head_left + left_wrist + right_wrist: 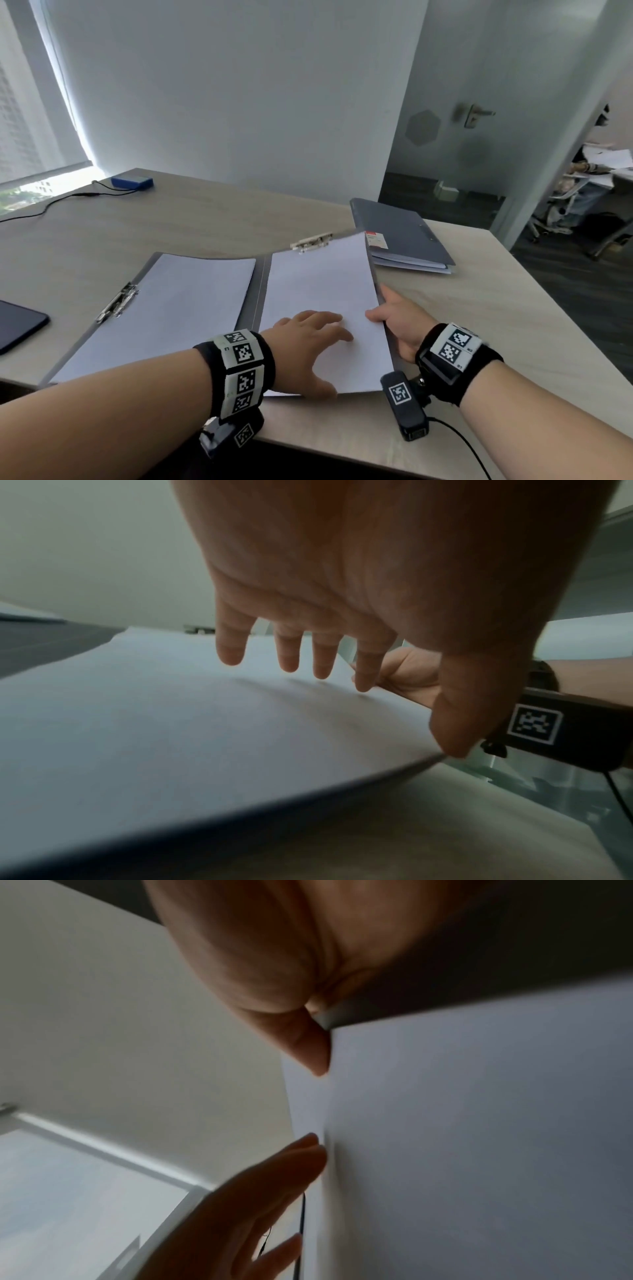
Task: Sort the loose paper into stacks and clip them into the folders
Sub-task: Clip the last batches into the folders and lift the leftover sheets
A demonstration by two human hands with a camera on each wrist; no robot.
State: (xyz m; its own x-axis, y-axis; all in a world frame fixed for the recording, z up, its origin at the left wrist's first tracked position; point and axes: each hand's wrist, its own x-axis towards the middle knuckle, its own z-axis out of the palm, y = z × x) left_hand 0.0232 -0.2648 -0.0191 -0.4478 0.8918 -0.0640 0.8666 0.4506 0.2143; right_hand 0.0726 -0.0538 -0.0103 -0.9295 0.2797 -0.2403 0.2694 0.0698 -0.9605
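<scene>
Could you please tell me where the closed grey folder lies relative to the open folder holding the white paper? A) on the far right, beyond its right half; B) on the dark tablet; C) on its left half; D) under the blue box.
A: the closed grey folder lies flat on the wooden table, just beyond the right half of the open grey folder and its stack of white paper.
</scene>
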